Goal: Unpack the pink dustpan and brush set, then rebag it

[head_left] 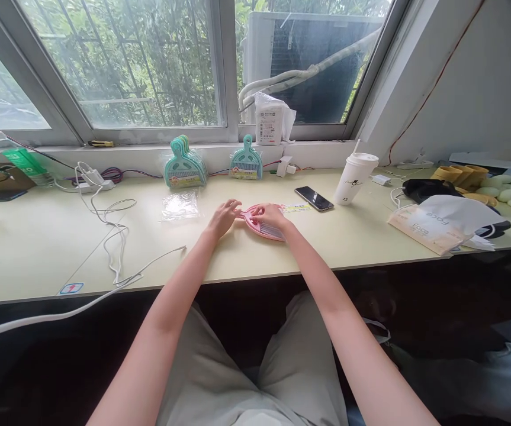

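A pink dustpan-and-brush set (267, 231) lies on the pale table (237, 260), its handle pointing left. My left hand (225, 216) is at the handle end with its fingers curled; whether they grip it is hard to make out. Over the pan, near the base of the handle, my right hand (269, 215) has its fingers pinched together on the pink set. A printed card (296, 208) shows just beyond my right hand. Clear plastic bags (179, 205) lie to the left. Behind stand several wrapped green dustpan sets (185, 165) and another green one (246, 160).
A phone (314, 198) and white cup (355, 179) stand to the right, with a tissue pack (433, 225) farther over. White cables (119, 236) trail across the left side. A bottle (24, 161) is at the far left, near the window.
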The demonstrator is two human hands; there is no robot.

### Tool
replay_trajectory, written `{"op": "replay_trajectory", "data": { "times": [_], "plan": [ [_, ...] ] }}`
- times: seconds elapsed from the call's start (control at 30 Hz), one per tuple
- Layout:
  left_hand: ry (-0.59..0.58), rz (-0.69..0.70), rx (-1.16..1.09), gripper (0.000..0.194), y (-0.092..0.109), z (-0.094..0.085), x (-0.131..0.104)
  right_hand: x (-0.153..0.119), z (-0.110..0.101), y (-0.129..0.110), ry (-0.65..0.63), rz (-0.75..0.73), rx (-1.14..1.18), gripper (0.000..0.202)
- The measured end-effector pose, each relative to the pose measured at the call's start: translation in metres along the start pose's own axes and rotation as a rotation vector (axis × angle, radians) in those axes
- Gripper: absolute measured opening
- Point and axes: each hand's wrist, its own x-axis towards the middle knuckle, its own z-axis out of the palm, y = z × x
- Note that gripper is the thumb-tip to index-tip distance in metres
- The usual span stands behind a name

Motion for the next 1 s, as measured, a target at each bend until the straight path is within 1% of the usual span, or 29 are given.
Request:
{"op": "replay_trajectory", "data": {
  "times": [0.1, 0.3, 0.43, 0.57, 0.7, 0.87, 1.0],
  "plan": [
    [0.0, -0.033, -0.094, 0.03, 0.003, -0.003, 0.001, 0.0, -0.002, -0.002, -0.014, 0.021, -0.034, 0.015],
    [0.065, -0.029, -0.086, 0.034, 0.003, 0.001, 0.002, 0.003, -0.006, -0.006, -0.026, 0.048, -0.144, 0.017],
    [0.033, -0.038, -0.118, 0.035, 0.001, 0.003, 0.003, 0.005, -0.008, -0.007, -0.048, 0.037, -0.174, 0.015],
    [-0.022, -0.026, -0.053, 0.043, 0.0, 0.003, 0.003, 0.004, -0.009, -0.008, -0.056, 0.047, -0.166, 0.013],
    [-0.019, -0.017, -0.033, 0.044, -0.002, 0.003, 0.003, 0.003, -0.009, -0.011, -0.066, 0.043, -0.157, 0.012],
    [-0.001, -0.009, -0.11, 0.038, -0.002, 0.003, 0.004, 0.003, -0.009, -0.015, -0.062, 0.049, -0.175, 0.011],
    [-0.038, -0.011, -0.093, 0.041, 0.001, 0.002, 0.001, -0.001, -0.01, -0.02, -0.087, 0.081, -0.19, 0.013]
  ]
}}
